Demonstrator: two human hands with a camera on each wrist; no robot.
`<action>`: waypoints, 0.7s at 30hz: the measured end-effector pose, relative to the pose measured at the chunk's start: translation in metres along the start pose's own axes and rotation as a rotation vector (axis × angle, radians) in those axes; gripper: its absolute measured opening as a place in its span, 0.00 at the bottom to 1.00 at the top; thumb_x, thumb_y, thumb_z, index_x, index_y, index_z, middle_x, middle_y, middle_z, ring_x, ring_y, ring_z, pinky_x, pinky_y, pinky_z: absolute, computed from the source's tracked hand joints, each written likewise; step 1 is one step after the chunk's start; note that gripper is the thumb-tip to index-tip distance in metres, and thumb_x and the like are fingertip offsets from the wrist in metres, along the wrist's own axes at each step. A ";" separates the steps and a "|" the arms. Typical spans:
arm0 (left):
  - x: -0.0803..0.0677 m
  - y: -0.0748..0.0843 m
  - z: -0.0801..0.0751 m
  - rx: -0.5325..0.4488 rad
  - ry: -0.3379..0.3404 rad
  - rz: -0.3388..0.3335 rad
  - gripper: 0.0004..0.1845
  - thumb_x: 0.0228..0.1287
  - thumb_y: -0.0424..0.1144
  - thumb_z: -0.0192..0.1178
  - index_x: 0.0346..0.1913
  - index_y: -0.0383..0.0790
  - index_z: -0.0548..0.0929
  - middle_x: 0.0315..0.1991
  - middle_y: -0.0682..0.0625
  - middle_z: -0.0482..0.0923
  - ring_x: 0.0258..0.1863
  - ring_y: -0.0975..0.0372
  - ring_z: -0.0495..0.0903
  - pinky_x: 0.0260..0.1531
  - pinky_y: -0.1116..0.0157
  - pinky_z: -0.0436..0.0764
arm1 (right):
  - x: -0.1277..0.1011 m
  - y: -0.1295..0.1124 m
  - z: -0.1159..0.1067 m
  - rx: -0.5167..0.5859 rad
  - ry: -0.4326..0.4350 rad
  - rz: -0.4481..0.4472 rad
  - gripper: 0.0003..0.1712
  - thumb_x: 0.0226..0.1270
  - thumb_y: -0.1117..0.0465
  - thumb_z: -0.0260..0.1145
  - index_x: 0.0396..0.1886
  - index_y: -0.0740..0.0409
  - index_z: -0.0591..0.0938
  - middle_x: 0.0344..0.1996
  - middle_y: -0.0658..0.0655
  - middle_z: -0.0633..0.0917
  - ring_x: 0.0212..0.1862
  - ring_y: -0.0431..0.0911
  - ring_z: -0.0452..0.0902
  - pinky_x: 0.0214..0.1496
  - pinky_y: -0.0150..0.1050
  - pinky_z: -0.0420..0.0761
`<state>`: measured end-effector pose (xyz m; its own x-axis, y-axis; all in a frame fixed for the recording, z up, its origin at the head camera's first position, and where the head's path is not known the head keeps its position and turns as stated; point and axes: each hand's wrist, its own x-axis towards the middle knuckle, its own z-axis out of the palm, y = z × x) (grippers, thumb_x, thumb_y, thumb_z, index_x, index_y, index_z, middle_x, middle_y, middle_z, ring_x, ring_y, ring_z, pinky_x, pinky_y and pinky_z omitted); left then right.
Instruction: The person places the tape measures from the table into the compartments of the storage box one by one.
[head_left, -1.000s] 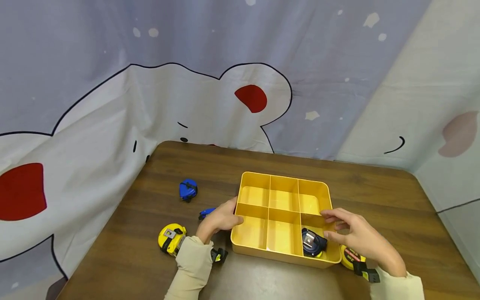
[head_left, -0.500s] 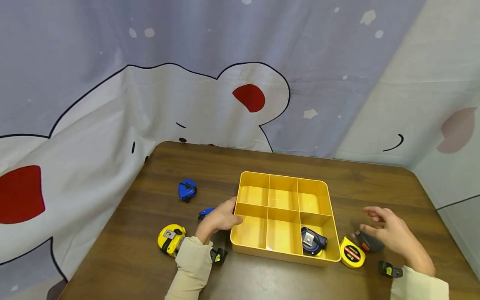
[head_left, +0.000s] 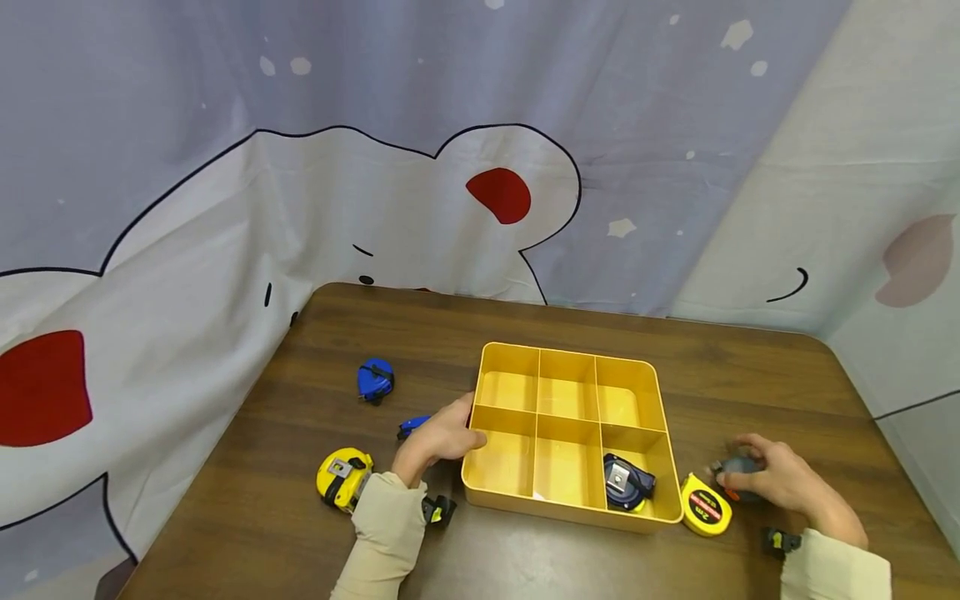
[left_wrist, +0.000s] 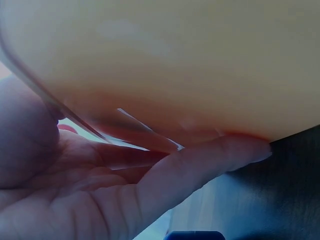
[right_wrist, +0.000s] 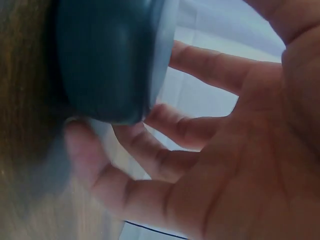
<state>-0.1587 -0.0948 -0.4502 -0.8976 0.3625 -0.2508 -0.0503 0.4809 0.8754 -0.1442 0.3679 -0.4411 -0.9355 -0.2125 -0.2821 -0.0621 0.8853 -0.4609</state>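
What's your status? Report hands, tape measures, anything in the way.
Left hand grips yellow box. Right hand curled round dark tape measure. Yellow tape measure lies between that and box.

One tape measure (head_left: 624, 481) is set in the near right compartment of the box (head_left: 567, 477); further tape measures (head_left: 706, 507) are spread toward the table's (head_left: 750, 371) left and right edges.

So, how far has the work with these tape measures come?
Seemingly done: a dark blue tape measure sits in the yellow tray, near-right compartment. In hand: the right hand grasps a dark gray tape measure. Probably left: two yellow ones and two blue ones outside the tray.
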 end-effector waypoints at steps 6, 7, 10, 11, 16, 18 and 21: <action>-0.002 0.002 -0.001 0.034 0.010 -0.033 0.37 0.53 0.28 0.58 0.68 0.34 0.57 0.51 0.41 0.74 0.40 0.56 0.77 0.39 0.58 0.77 | 0.002 -0.001 0.003 -0.013 -0.046 0.065 0.45 0.50 0.44 0.69 0.58 0.71 0.65 0.44 0.76 0.71 0.41 0.58 0.69 0.33 0.45 0.73; -0.002 0.002 -0.001 0.035 0.009 -0.039 0.37 0.53 0.28 0.58 0.68 0.34 0.57 0.51 0.41 0.74 0.40 0.56 0.77 0.39 0.58 0.78 | 0.002 -0.001 0.003 -0.009 -0.053 0.083 0.46 0.50 0.43 0.69 0.59 0.70 0.65 0.45 0.76 0.70 0.41 0.59 0.68 0.33 0.45 0.73; -0.003 0.003 -0.001 0.039 0.010 -0.040 0.37 0.52 0.28 0.58 0.67 0.34 0.57 0.51 0.40 0.74 0.40 0.56 0.77 0.39 0.58 0.78 | 0.003 -0.002 0.005 0.009 -0.060 0.102 0.45 0.49 0.44 0.70 0.58 0.68 0.65 0.46 0.77 0.68 0.42 0.59 0.67 0.34 0.45 0.73; -0.003 0.004 -0.001 0.036 0.009 -0.040 0.37 0.52 0.28 0.58 0.67 0.34 0.57 0.51 0.40 0.74 0.40 0.56 0.78 0.39 0.58 0.78 | 0.003 -0.002 0.006 0.015 -0.059 0.105 0.45 0.48 0.44 0.70 0.57 0.68 0.65 0.46 0.76 0.69 0.43 0.59 0.67 0.34 0.45 0.73; -0.003 0.003 -0.001 0.039 0.012 -0.051 0.37 0.53 0.28 0.58 0.68 0.33 0.56 0.51 0.39 0.73 0.40 0.55 0.77 0.40 0.57 0.78 | 0.005 -0.002 0.008 0.010 -0.042 0.090 0.39 0.48 0.47 0.71 0.53 0.67 0.68 0.44 0.75 0.68 0.42 0.60 0.67 0.35 0.47 0.73; -0.002 0.003 -0.001 0.047 0.017 -0.053 0.37 0.53 0.28 0.58 0.68 0.34 0.56 0.52 0.39 0.73 0.41 0.55 0.77 0.40 0.58 0.77 | 0.005 -0.002 0.008 -0.005 -0.033 0.081 0.37 0.47 0.48 0.71 0.51 0.66 0.69 0.43 0.74 0.69 0.41 0.59 0.68 0.35 0.47 0.73; -0.002 0.002 -0.001 0.047 0.019 -0.053 0.37 0.53 0.28 0.58 0.67 0.34 0.57 0.52 0.40 0.74 0.41 0.55 0.77 0.40 0.58 0.77 | 0.005 -0.001 0.008 -0.030 -0.023 0.061 0.34 0.47 0.49 0.71 0.48 0.65 0.71 0.40 0.71 0.71 0.40 0.58 0.70 0.34 0.46 0.72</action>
<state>-0.1576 -0.0950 -0.4473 -0.9022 0.3209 -0.2881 -0.0777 0.5360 0.8406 -0.1463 0.3624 -0.4494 -0.9299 -0.1671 -0.3278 -0.0165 0.9089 -0.4167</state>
